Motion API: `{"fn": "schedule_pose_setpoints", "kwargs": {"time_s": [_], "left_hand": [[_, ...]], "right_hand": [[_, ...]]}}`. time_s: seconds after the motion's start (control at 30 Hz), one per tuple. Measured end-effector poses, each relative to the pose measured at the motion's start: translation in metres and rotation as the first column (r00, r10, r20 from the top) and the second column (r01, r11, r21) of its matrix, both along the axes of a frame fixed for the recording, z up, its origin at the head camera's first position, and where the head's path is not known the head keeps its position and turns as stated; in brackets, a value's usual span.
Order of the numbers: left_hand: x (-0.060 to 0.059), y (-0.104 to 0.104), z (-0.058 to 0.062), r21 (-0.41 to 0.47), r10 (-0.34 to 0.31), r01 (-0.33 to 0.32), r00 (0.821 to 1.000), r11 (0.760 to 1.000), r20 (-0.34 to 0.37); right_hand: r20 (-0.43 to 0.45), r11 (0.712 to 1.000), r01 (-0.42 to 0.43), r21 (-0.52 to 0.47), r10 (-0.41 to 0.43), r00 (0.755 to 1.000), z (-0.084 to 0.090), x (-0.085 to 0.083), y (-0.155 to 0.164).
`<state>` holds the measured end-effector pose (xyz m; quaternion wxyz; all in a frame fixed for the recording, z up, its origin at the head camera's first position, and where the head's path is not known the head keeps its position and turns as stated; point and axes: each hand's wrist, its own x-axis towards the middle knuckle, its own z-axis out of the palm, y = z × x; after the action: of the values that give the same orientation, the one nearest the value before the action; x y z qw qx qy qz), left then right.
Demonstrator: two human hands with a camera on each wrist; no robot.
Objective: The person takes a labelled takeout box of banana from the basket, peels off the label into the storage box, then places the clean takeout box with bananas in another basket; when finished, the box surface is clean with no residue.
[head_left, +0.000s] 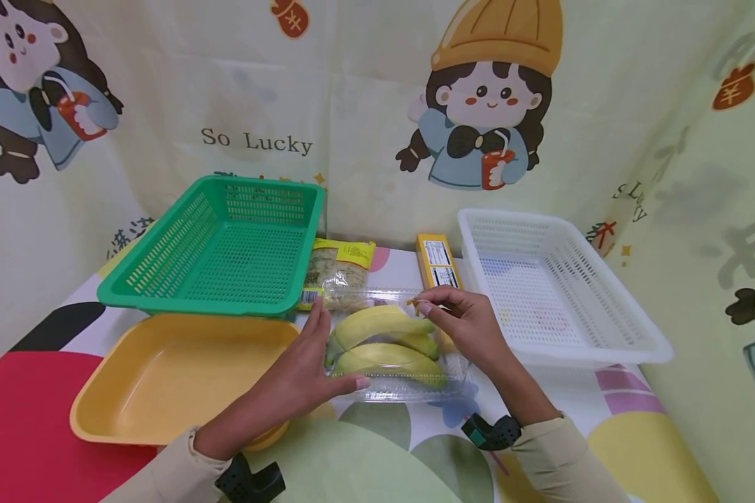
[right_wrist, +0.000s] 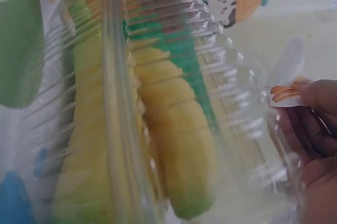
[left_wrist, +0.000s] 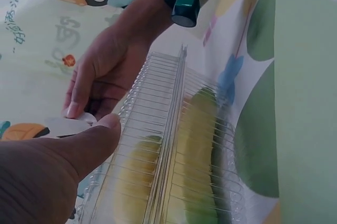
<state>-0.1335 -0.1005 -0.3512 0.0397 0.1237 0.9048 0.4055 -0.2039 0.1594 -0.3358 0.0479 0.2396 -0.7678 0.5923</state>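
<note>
A clear plastic clamshell box (head_left: 398, 386) holding yellow-green bananas (head_left: 384, 325) lies in the middle of the table. My left hand (head_left: 319, 349) braces the box's left end, with straight fingers along the side and the thumb (left_wrist: 79, 155) pressed on the front rim. My right hand (head_left: 424, 305) is at the box's far right corner, where its fingertips (right_wrist: 316, 108) pinch a small white and orange sticker tab (right_wrist: 284, 96). The ribbed lid (left_wrist: 174, 145) is down over the bananas (right_wrist: 174, 129).
A green basket (head_left: 226, 244) stands at the back left, with a yellow tray (head_left: 163, 377) in front of it. A white basket (head_left: 554, 286) stands on the right. A snack packet (head_left: 340, 269) and a yellow carton (head_left: 437, 262) lie behind the box. Printed cloth walls enclose the table.
</note>
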Motion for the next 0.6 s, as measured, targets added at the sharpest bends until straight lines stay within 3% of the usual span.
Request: {"fn": "schedule_pose_setpoints", "kwargs": {"time_s": [0.33, 0.6], "left_hand": [[0.003, -0.005, 0.011, -0.039, 0.031, -0.030, 0.999, 0.999, 0.016], [0.017, -0.026, 0.015, -0.012, -0.025, 0.025, 1.000, 1.000, 0.013]], "right_hand": [[-0.005, 0.997, -0.071, -0.018, 0.070, 0.998, 0.007, 0.005, -0.013], [-0.037, 0.991, -0.127, -0.047, 0.125, 0.991, 0.010, 0.008, -0.028]]}}
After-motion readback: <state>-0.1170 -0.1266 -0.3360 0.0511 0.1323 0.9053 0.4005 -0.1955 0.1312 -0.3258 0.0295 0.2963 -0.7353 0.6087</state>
